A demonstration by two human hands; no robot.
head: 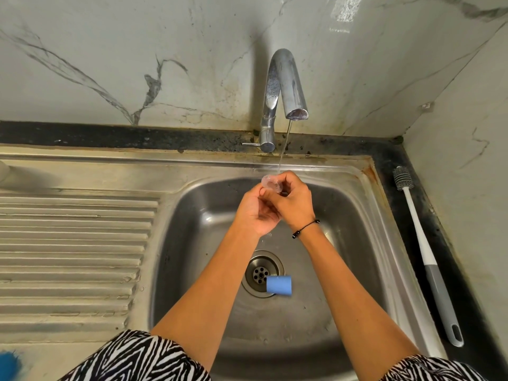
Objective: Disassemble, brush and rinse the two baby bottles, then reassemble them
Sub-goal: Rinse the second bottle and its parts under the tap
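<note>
Head view: both the left hand (257, 213) and right hand (292, 200) pinch a clear teat (270, 183) under the tap's stream (283, 149). It looks soft, light and slippery; its rim seems the surest hold.

I can read no text, label, brand, number or sign on anything in front of me.
</note>
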